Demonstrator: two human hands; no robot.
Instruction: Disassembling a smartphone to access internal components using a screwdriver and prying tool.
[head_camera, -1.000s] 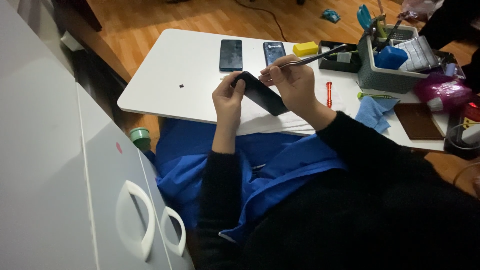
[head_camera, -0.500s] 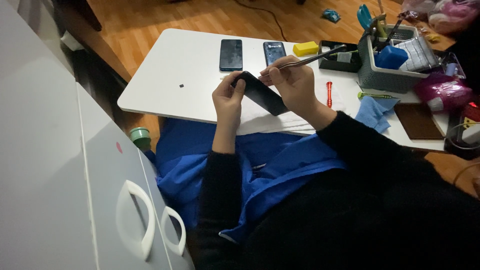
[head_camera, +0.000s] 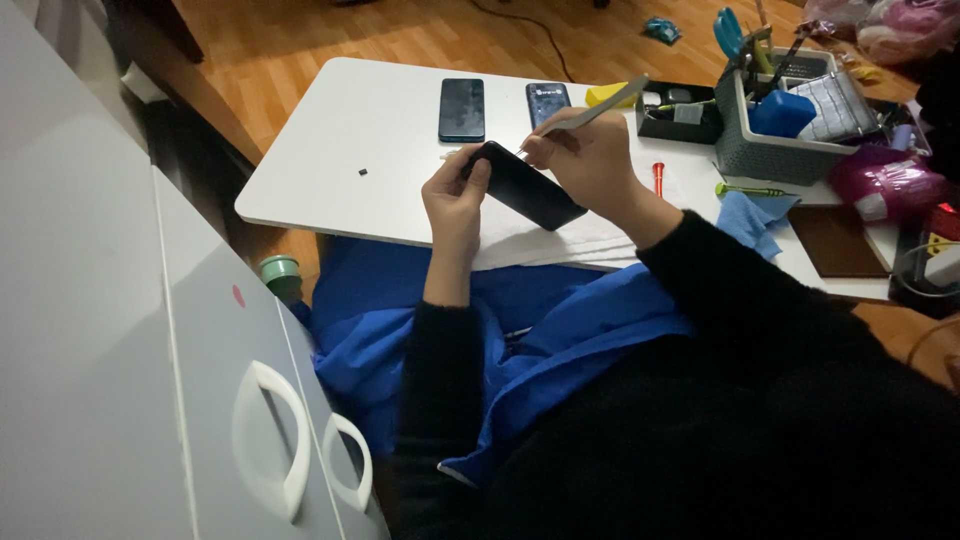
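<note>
1. Along the left edge of the frame stands a grey cabinet (head_camera: 120, 380) with two white loop handles, low in the picture.
2. Just right of the cabinet, near mid-height, a small green-capped bottle (head_camera: 281, 273) sits beside a rumpled blue cloth (head_camera: 500, 330) that spreads across the person's lap.
3. At the centre of the frame, the left hand (head_camera: 455, 200) is closed around the near end of a dark smartphone (head_camera: 525, 185), thumb on its glass face, holding it tilted above the edge of a white table (head_camera: 330, 150).
4. Immediately right, the right hand (head_camera: 590, 165) pinches a slim grey tool (head_camera: 590, 110) like a pen, its tip touching the phone's upper edge.
5. The phone looks light, stiff and slippery, with fragile glass; it is probably best held by its long side edges, not by the face.
6. Above the hands, upper centre, two more dark phones (head_camera: 461, 109) lie flat on the table, side by side.
7. Further right lie a red screwdriver (head_camera: 657, 178), a green-handled screwdriver (head_camera: 750, 189) and a blue rag (head_camera: 745, 218).
8. At upper right, a grey basket (head_camera: 770, 155) holds tools and a blue box.
</note>
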